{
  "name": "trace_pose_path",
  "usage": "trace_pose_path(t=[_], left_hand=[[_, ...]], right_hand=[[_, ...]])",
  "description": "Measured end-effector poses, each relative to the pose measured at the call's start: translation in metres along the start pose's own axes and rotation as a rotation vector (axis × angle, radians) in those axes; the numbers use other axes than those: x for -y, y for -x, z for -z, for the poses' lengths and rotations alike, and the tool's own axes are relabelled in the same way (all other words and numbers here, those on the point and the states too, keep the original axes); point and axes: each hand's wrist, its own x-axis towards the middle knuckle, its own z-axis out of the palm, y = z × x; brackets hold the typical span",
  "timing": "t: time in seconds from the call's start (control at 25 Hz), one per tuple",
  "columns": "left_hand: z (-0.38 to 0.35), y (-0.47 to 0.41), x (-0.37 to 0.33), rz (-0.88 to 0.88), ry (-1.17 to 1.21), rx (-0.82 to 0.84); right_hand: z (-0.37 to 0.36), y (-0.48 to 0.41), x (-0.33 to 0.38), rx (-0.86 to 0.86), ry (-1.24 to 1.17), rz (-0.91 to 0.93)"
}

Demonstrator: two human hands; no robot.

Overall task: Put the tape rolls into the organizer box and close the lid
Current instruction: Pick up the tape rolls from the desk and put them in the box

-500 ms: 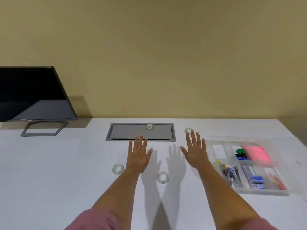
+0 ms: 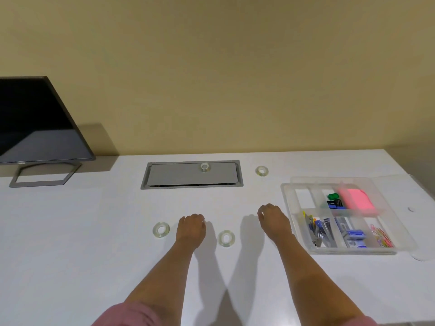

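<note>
Several clear tape rolls lie on the white table. One roll (image 2: 161,229) is left of my left hand (image 2: 191,228), another roll (image 2: 226,238) lies between my forearms. A third roll (image 2: 205,166) rests on the grey cable hatch, and one more roll (image 2: 262,171) sits right of the hatch. The clear organizer box (image 2: 288,201) stands at the right with its lid open, holding stationery. My right hand (image 2: 274,220) hovers just left of the box. Both hands have curled fingers and hold nothing.
A dark monitor (image 2: 35,121) on a grey stand occupies the back left. A grey cable hatch (image 2: 191,176) is set into the table at the back middle. The box's clear lid (image 2: 421,231) lies open toward the right table edge. A beige wall is behind.
Both hands have curled from flat, spread fingers into loose fists and drawn back toward me. The rolls and the box have not moved on the table.
</note>
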Motion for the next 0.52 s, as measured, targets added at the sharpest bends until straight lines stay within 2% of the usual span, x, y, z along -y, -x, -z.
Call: trace_pose_path(t=[0.28,0.52], left_hand=[[-0.004,-0.035,-0.051,0.008,-0.032,-0.028],[-0.019,-0.085,-0.105,0.011,-0.025,-0.041]], right_hand=[[0.019,-0.044,-0.038,-0.089,-0.037,0.017],[0.039,-0.111,-0.070,-0.053,-0.098,0.103]])
